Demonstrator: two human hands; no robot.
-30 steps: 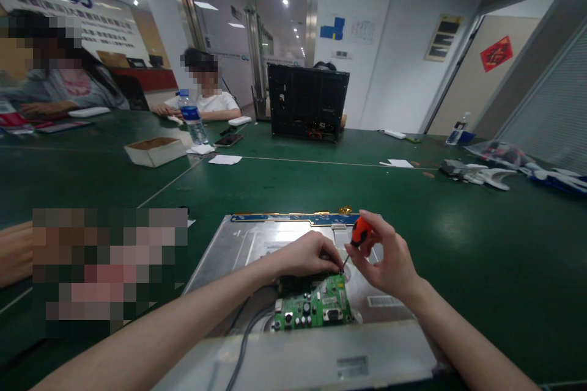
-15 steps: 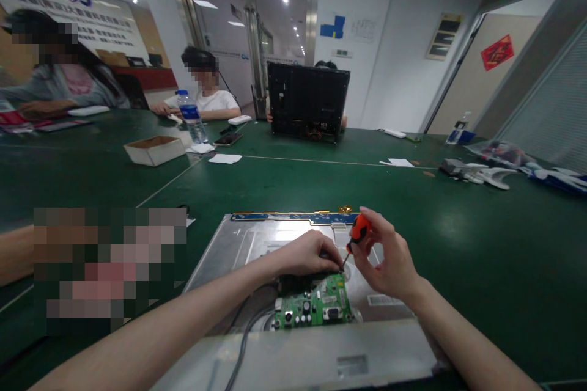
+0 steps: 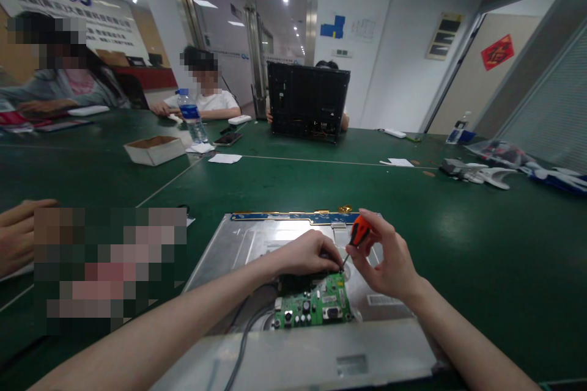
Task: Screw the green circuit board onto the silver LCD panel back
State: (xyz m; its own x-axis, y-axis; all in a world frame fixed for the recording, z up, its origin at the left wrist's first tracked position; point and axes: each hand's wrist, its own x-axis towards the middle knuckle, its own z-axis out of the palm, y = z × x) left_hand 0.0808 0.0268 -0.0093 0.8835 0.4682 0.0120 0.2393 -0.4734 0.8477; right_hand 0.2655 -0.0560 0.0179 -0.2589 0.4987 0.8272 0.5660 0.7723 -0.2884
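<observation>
A green circuit board (image 3: 316,305) lies on the silver metal back of a display panel (image 3: 247,241). My right hand (image 3: 387,253) grips a small orange and black screwdriver (image 3: 360,229) by its handle. The tool leans, its tip down at the board's upper right corner. Beside that tip, my left hand (image 3: 312,253) has thumb and fingers pinched together at the board's top edge; what they hold, if anything, is hidden. A blue circuit strip (image 3: 279,217) runs along the panel's far edge, and grey cables (image 3: 245,336) come off the board's left side.
Another person's hand (image 3: 21,235) is at the left, near a blurred-out patch. Across the green table (image 3: 284,186) stand a white box (image 3: 155,151), a water bottle (image 3: 191,116), a phone (image 3: 228,138) and a black monitor back (image 3: 309,101). White clips and plastic bags (image 3: 499,153) lie at right.
The screwdriver's handle has shifted very slightly in my right fingers; its tip stays at the same corner. My left hand stays put. The other person's hand at the left has moved, showing its fingers.
</observation>
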